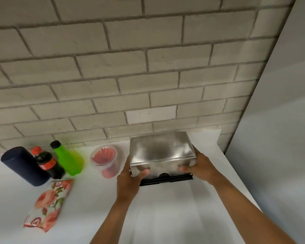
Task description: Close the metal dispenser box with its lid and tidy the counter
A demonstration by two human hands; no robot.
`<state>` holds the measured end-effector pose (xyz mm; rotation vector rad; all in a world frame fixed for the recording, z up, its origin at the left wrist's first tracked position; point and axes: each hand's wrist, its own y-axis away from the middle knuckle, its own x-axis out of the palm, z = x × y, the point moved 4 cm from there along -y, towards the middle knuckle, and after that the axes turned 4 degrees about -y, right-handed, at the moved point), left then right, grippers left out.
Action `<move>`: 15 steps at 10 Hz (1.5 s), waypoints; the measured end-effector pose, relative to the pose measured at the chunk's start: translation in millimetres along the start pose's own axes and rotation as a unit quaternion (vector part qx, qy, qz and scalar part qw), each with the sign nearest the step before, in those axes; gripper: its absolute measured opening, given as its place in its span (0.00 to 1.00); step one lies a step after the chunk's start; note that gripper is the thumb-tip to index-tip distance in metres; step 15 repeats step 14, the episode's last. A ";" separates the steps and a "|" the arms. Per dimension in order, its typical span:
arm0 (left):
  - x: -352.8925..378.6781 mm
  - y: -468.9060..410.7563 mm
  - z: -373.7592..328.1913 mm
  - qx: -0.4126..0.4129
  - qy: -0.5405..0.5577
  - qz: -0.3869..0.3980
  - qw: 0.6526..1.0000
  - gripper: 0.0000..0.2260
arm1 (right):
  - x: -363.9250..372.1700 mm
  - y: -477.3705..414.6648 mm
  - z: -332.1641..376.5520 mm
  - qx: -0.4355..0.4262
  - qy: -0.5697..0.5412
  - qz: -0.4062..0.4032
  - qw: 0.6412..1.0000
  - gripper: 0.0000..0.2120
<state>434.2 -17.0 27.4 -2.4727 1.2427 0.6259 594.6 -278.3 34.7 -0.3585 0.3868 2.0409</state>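
A shiny metal dispenser box stands on the white counter near the brick wall, its lid on top and a black base strip showing under the front. My left hand grips its left front corner with the thumb on the front face. On the other side, my right hand holds the right front corner, thumb pressed on the front as well. Both arms reach in from the bottom of the view.
Left of the box stands a clear tub of red filters. Further left are a green bottle, a cola bottle and a dark blue cylinder. A floral packet lies in front. A white panel closes off the right.
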 end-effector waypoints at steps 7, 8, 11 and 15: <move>3.8 -12.9 1.6 -0.016 0.005 0.000 1.000 0.37 | -2.4 -17.6 -0.6 0.010 0.006 0.006 1.000 0.40; 3.0 -12.1 0.7 -0.010 -0.002 -0.002 1.000 0.36 | -2.3 -17.1 -1.6 0.021 0.004 0.004 1.000 0.39; 1.0 -1.7 1.8 -0.018 0.010 -0.019 1.000 0.32 | 3.7 1.9 -5.9 0.050 -0.009 -0.032 0.998 0.30; -7.5 53.8 1.8 -0.084 -0.026 0.002 0.996 0.43 | 20.3 81.5 2.4 0.124 0.038 -0.029 0.991 0.47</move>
